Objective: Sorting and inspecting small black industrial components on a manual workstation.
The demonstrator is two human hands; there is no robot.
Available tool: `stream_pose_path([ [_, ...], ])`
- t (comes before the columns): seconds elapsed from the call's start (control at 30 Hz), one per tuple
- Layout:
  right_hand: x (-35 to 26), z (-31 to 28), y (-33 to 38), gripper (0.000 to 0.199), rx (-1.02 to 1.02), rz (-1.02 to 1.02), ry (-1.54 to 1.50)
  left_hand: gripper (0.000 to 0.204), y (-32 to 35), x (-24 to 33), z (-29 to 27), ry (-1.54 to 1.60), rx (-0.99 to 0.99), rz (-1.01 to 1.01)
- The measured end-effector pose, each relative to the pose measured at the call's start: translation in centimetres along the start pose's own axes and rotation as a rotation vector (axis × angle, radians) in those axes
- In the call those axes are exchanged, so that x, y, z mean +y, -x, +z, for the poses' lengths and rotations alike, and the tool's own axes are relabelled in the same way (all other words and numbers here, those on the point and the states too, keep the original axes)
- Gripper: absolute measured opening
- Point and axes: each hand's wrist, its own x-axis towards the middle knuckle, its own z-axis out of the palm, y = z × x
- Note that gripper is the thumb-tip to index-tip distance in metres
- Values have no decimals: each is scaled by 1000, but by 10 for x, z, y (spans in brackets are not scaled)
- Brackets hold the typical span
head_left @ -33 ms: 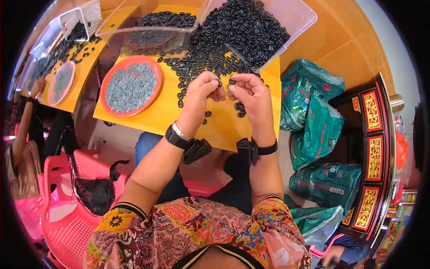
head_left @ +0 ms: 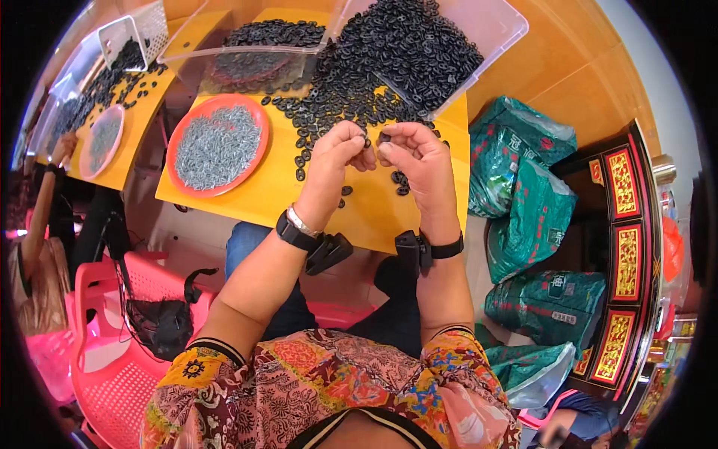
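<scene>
My left hand (head_left: 340, 148) is closed in a pinch above the yellow table (head_left: 374, 221), with a small dark piece showing at the thumb and fingertips. Facing it, my right hand (head_left: 420, 153) pinches a small black oval piece (head_left: 385, 138) between thumb and fingers. A narrow gap separates the two hands. Just beyond them spreads a heap of black oval pieces with holes (head_left: 404, 56), spilling from a clear plastic bin (head_left: 502, 46). A few loose black ovals (head_left: 402, 182) lie between my wrists. To the left, an orange-red plate (head_left: 263, 150) holds many small silvery metal parts (head_left: 217, 146).
Behind the plate stands a clear box (head_left: 183, 63) near more black pieces. At the left, another person's hand (head_left: 66, 146) is beside a pink plate (head_left: 112, 153). Green bags (head_left: 527, 217) line the table's right side; a pink chair (head_left: 127, 367) stands lower left.
The black oval in my right fingers has shifted very slightly. Both hands otherwise keep their places.
</scene>
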Motion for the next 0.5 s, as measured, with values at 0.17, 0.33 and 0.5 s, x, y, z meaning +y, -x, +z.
stream_pose_path([
  [0.17, 4, -6, -1, 17, -11, 38, -113, 15, 7, -4, 4, -162, -57, 58],
  [0.33, 5, -5, 0, 17, 20, 27, -108, 15, 11, -2, 2, -212, -44, 99],
  [0.5, 6, -9, 2, 20, -4, 41, -84, 14, 10, -1, -2, -235, -23, 84],
])
